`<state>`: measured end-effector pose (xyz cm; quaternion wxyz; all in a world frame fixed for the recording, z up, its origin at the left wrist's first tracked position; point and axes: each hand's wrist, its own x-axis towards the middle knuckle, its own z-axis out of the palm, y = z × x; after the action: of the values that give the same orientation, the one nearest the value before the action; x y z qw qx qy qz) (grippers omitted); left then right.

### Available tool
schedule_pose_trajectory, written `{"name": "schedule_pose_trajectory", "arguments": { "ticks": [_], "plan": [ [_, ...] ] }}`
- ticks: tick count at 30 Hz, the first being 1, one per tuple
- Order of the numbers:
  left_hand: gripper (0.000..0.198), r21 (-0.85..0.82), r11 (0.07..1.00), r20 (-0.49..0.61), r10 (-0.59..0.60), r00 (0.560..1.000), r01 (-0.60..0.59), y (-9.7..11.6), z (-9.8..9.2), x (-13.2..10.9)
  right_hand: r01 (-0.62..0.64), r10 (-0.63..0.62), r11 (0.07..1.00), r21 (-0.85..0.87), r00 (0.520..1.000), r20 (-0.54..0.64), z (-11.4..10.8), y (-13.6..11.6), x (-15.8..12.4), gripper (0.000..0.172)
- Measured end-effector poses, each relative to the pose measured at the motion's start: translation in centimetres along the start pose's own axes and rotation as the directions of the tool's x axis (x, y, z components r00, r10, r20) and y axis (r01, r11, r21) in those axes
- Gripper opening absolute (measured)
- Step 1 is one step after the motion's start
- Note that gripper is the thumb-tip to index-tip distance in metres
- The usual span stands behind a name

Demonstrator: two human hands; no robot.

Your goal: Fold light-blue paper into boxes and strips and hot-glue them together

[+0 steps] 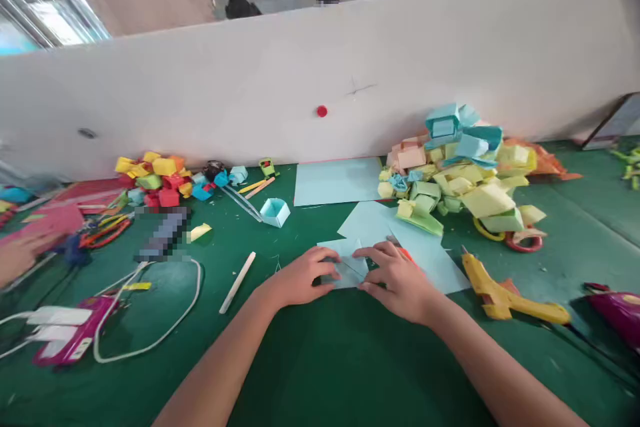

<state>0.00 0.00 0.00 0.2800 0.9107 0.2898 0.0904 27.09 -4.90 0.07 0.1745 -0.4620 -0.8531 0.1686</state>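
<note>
Fingers [323,253] of the left hand [301,278] and right hand [400,280] are bent and spread. Leftward stands a folded blue box [274,212]; between the hands lies a creased blue sheet [348,275], seemingly barely begun; rightward, flat paper [447,267] and heaped folded pieces [467,180].

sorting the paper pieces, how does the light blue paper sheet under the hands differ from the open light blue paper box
The light blue paper sheet lies low and nearly flat; the open light blue paper box has raised walls around a hollow. The left hand and right hand are at the sheet, while neither touches the box. Sheet and box are both light blue paper.
</note>
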Motion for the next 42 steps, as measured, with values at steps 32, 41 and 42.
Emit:
{"name": "schedule_pose_trajectory", "arguments": {
  "ticks": [32,41,42],
  "plan": [
    [0.016,-0.006,0.999,-0.016,-0.036,0.999,0.036,0.5,-0.3,0.1,-0.058,0.033,0.991,0.12,0.98,0.198,-2.3,1.8,-0.3,0.032],
    [0.017,-0.02,0.998,0.005,-0.059,0.998,0.059,0.7,-0.4,0.0,-0.062,0.022,0.986,0.153,0.968,0.25,-2.9,2.2,-0.4,0.033],
    [0.017,-0.018,0.998,0.008,-0.062,0.998,0.062,0.7,-0.4,0.0,-0.063,0.022,0.986,0.156,0.967,0.255,-2.9,2.2,-0.4,0.033]
  ]
}}
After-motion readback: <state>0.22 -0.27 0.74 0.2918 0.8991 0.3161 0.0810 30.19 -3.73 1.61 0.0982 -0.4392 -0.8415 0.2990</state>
